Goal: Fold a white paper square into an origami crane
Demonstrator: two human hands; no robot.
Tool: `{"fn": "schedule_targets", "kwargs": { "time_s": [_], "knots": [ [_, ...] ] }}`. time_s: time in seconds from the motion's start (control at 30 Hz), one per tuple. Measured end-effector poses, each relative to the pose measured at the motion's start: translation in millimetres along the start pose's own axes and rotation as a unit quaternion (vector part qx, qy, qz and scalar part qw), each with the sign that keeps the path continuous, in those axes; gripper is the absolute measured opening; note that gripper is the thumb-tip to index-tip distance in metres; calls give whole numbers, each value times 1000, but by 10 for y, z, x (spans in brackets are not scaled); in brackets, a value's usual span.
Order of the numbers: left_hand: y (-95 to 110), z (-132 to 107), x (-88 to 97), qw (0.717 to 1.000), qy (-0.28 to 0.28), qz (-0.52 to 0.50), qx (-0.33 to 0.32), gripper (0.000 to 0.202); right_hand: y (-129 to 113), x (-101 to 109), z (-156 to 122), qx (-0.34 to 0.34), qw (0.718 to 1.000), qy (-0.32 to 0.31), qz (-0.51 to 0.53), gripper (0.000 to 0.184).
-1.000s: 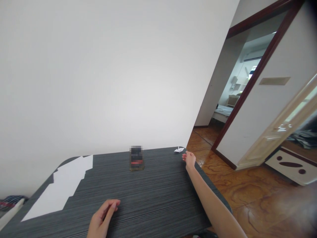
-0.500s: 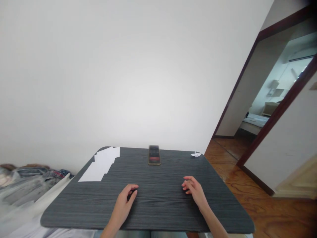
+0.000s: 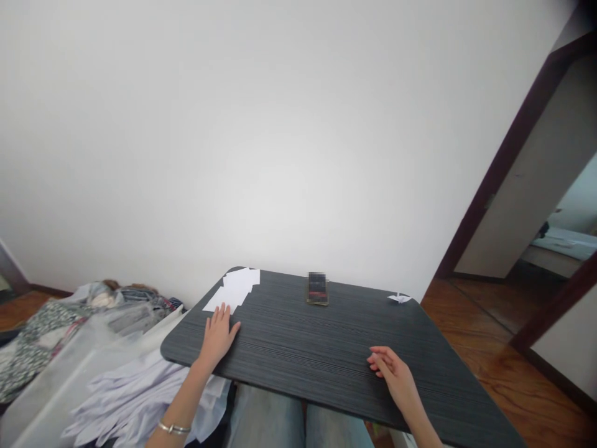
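Note:
Several overlapping sheets of white paper lie at the table's far left. My left hand reaches to their near edge, fingers stretched out, fingertips over the lowest sheet; whether they press on it I cannot tell. Over the right half of the dark table is my right hand, its fingers loosely bent and nothing seen in them. A small folded white paper piece, with a pointed tip standing up, sits at the far right corner. Between the papers and that piece stands a phone near the back edge, its screen blurred.
A white wall rises behind the table. On the left are heaped clothes and crumpled pale cloth. To the right are a wooden floor and a dark door frame. My legs are under the table's front edge.
The view has turned left. My left hand has moved out leftward to the white sheets and its fingers have straightened. My right hand stays over the table's right side.

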State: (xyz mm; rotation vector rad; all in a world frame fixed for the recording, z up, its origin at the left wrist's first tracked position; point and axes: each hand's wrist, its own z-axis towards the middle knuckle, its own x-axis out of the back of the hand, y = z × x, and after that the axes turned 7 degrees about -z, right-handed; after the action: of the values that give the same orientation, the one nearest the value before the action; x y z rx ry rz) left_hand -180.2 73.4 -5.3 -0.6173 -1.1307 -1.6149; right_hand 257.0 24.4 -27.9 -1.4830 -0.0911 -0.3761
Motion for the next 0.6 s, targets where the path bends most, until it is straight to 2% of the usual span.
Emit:
{"fn": "schedule_targets", "kwargs": {
  "time_s": [0.1, 0.2, 0.43, 0.6],
  "knots": [
    [-156, 75, 46, 996, -48, 68, 35, 57, 16, 7, 1, 6, 1000, -7, -2, 29],
    [-191, 41, 101, 991, -80, 97, 40, 54, 16, 13, -1, 13, 1000, -12, -5, 29],
    [-106, -340, 271, 995, -20, 95, 4, 38, -2, 8, -22, 20, 1000, -14, -20, 29],
    [58, -581, 350, 998, -18, 34, -54, 27, -34, 0, -51, 26, 999, -8, -22, 29]
  ]
}}
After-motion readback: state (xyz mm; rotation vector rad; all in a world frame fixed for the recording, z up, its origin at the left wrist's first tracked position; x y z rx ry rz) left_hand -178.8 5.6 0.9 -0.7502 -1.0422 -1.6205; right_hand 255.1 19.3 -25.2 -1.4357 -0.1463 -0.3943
